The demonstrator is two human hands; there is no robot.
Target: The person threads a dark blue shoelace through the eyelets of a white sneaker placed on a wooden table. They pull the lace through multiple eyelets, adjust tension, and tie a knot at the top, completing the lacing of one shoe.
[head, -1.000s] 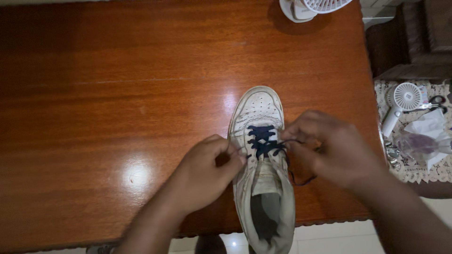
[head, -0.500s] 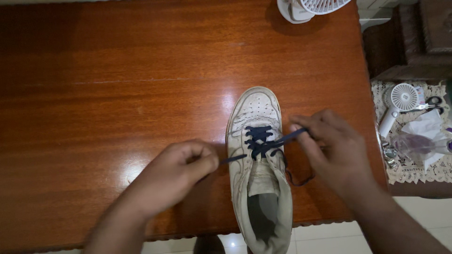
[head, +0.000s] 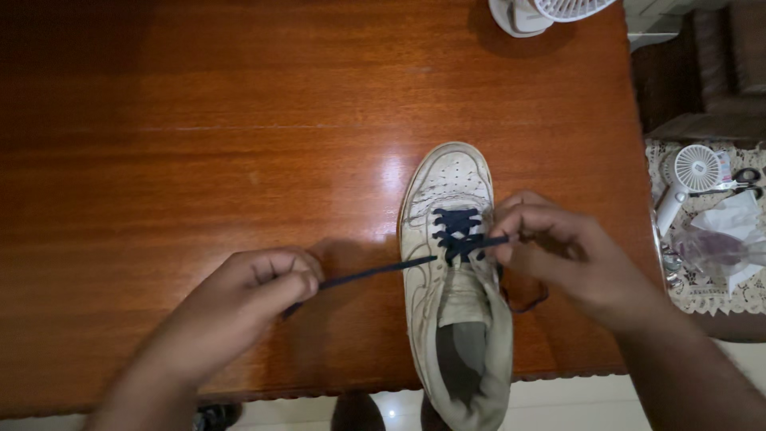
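Since half a second ago, left hand has drawn further out to the left and toward me, and the lace running from it to the shoe is longer and straighter. Right hand has closed in on the lacing.

Item 1: shoe, worn white, toe pointing away from me, heel overhanging the near edge of the table. It lies between my two hands, just beside the right one, a little apart from the left.

Item 2: lace, dark blue, crossed through the lower eyelets. One end runs taut to my left hand; the other end loops loosely on the table under my right hand.

Item 3: left hand, fist-like, fingers curled narrow and pinching the lace end, knuckles up, forearm coming in from lower left.

Item 4: right hand, fingers bent and closed on the lace at the shoe's right edge, palm down, wrist angled from lower right.

Risks, as I judge them: a harder pull from the left may drag the shoe sideways or tip its heel off the edge; uneven ends would result if the right-side pinch slips.

Also present: white fans beyond the right hand; small handheld fan and scissors on a lace cloth further right.
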